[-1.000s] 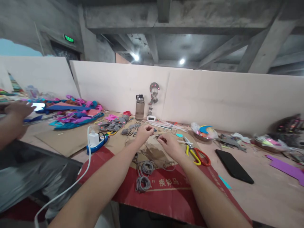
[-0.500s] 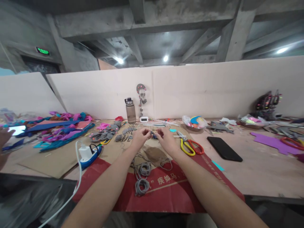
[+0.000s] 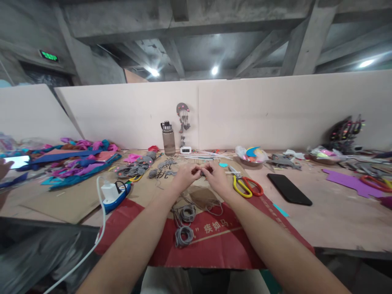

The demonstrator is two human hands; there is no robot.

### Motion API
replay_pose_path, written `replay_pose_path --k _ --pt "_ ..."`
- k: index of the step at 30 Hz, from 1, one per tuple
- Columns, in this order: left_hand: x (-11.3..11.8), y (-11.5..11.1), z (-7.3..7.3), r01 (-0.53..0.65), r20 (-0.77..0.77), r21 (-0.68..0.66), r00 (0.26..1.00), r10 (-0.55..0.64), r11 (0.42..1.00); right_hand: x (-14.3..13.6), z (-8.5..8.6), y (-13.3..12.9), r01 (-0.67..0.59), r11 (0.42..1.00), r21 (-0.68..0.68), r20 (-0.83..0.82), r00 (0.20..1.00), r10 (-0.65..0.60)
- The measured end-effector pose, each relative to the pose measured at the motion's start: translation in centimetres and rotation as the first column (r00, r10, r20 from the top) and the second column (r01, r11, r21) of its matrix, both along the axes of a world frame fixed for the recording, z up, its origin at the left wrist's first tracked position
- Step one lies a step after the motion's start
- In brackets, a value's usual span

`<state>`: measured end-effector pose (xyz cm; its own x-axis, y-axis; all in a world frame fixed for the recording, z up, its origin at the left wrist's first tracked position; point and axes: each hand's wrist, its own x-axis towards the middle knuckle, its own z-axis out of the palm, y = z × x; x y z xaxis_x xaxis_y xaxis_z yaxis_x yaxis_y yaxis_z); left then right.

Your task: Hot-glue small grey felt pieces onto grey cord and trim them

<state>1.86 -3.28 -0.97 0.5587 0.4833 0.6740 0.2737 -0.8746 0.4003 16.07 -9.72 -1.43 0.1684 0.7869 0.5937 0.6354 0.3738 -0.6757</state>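
Left hand (image 3: pixel 187 175) and right hand (image 3: pixel 216 176), fingers closed, pinch a small dark piece (image 3: pixel 202 173). Grey cord (image 3: pixel 177 238) lies near the table's (image 3: pixel 339 220) front edge.

"Where is the camera looking from?"
"The wearer's head, above and behind the two forearms (image 3: pixel 130 241), which enter along the bottom edge."
"Facing which way?"
"Forward and down over the worktable (image 3: pixel 337 212) to the white partition (image 3: pixel 235 116), wide enough to catch the concrete ceiling (image 3: pixel 211 53) above and the wearer's legs (image 3: pixel 249 282) below."
"How near?"
"Forearms closest, left hand (image 3: pixel 186 177) and right hand (image 3: pixel 215 176) midway, partition beyond."
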Motion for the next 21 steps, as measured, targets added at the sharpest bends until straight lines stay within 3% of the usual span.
replay_pose_path --k 4,12,17,21 --pt "0.06 -0.21 0.12 0.023 0.001 -0.007 1.0 -0.023 1.0 0.15 -0.05 0.22 -0.013 0.999 -0.045 -0.073 0.997 0.009" --pt "0.08 -0.17 0.22 0.078 0.114 -0.197 0.992 -0.056 0.977 0.59 -0.21 0.67 -0.042 0.991 -0.128 -0.171 0.985 0.02" --pt "0.28 0.11 0.07 0.214 0.277 -0.472 0.957 -0.087 0.855 0.71 -0.21 0.79 -0.025 0.993 -0.115 -0.283 0.959 -0.009" --pt "0.36 0.0 0.35 0.314 0.38 -0.596 0.921 -0.085 0.739 0.57 -0.05 0.68 -0.088 0.989 -0.116 -0.389 0.92 0.036"
